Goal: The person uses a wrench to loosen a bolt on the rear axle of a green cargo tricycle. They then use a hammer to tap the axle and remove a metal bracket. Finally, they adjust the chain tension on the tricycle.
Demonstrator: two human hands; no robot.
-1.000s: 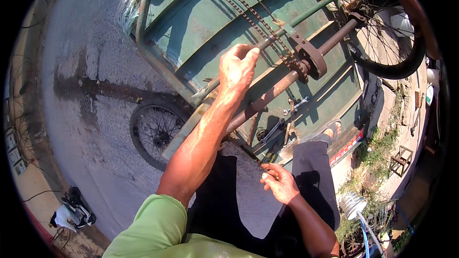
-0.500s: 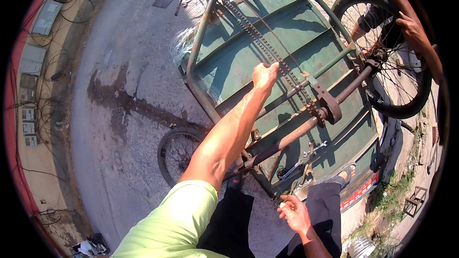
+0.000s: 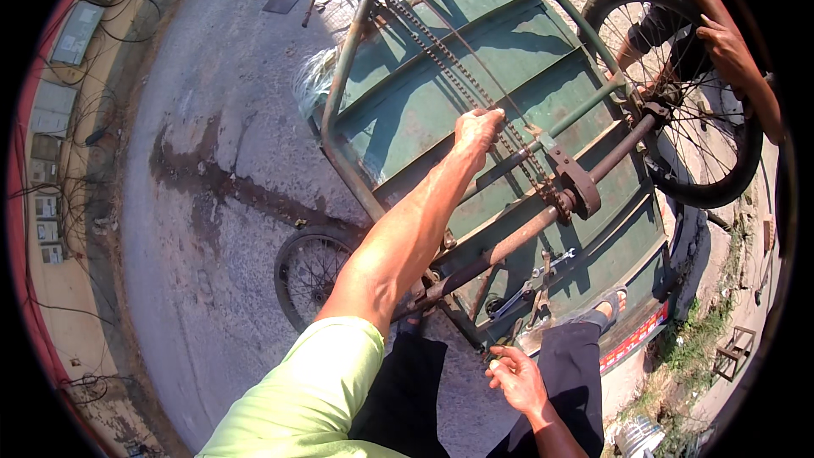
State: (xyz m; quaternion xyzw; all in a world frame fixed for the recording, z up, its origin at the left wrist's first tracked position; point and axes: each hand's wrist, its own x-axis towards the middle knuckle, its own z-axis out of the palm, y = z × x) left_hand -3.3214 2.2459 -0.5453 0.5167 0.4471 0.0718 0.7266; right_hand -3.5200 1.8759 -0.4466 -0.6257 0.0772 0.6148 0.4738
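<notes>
Head view: at frame centre the left hand (image 3: 476, 131) is curling its fingers around the rusty link chain (image 3: 441, 55), which is running diagonally over the green ribbed metal cart (image 3: 441, 85) toward the upper left. Low in the frame, the right hand (image 3: 515, 377) is hanging loosely cupped, grasping nothing, just below steel wrenches (image 3: 530, 284). Another person's hand (image 3: 725, 47) is resting on the spoked wheel (image 3: 678, 93) at upper right.

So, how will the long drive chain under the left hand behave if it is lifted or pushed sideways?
The chain probably flexes and sags rather than staying stiff: it is a long run of small links. It is likely heavy for its thickness, being metal. The left hand closes over it near the rusty sprocket; it may feel rough or greasy, but that cannot be told.
</notes>
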